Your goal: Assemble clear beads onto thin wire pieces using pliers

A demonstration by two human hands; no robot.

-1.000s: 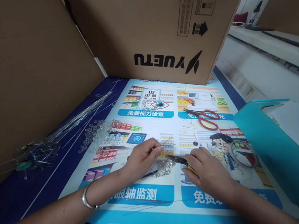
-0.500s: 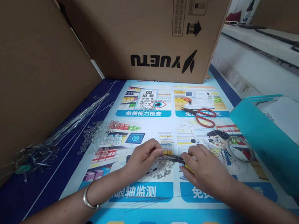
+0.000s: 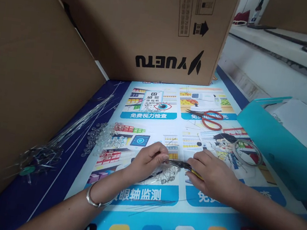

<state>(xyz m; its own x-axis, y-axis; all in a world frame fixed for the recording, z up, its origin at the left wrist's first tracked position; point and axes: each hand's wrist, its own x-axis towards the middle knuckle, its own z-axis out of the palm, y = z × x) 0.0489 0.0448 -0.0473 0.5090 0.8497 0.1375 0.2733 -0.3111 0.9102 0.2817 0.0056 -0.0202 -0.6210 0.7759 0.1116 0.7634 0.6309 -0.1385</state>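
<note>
Brown cardboard box (image 3: 143, 23) with black lettering; desk (image 3: 141, 207) under blue-and-white cartoon poster; red-handled scissors (image 3: 208, 119); teal folder (image 3: 276, 146); clear beads (image 3: 102, 136); yellow-handled pliers (image 3: 188, 167); silver bangle (image 3: 94, 199).

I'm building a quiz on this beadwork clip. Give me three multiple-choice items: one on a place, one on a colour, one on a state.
1. Where does the pile of clear beads lie?
A. left of the left hand
B. inside the teal box
C. on the cardboard box

2. What colour are the scissors' handles?
A. green
B. red
C. black

3. What is the right hand doing?
A. lying flat and empty
B. lifting the wire ring
C. gripping pliers

Answers:
1 A: the beads sit on the mat, towards the wire bundle.
2 B: red loops show beyond the hands.
3 C: the dark pliers tips stick out from its fingers towards the left hand, which pinches a small wire piece.
</note>
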